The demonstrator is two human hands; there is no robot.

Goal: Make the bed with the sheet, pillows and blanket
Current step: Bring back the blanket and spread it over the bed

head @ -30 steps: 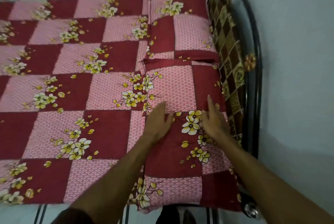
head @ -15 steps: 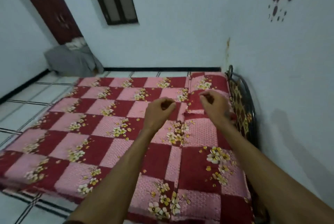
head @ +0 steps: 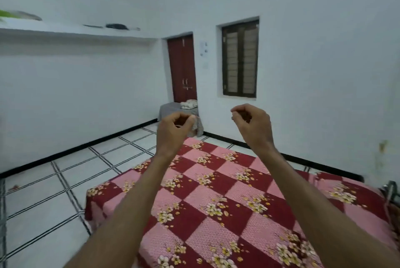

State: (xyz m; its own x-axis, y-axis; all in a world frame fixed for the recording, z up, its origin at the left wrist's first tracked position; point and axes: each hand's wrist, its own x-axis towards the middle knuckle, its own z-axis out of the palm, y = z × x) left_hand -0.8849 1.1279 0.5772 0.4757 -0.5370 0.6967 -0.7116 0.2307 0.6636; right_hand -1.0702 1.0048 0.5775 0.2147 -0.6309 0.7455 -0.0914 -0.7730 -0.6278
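Observation:
A red-and-pink checked flowered sheet (head: 216, 209) lies spread flat over the bed, filling the lower right of the view. At the bed's right end a pillow (head: 342, 194) in the same pattern lies against the headboard side. My left hand (head: 174, 129) and my right hand (head: 252, 123) are both raised in the air above the bed, arms stretched forward. Each has its fingers curled in towards the thumb and holds nothing. Neither hand touches the bedding.
A grey covered heap (head: 167, 109) with a folded white cloth (head: 189, 104) on it stands in the far corner by the red door (head: 183, 68). A dark window (head: 240, 59) is right of the door. White tiled floor (head: 54, 181) lies left of the bed. A metal headboard (head: 391, 189) shows at the right edge.
Both hands lifted off the pillow, where they lay flat, and curled in the air. My view swung up and left from the pillows to the room's far corner.

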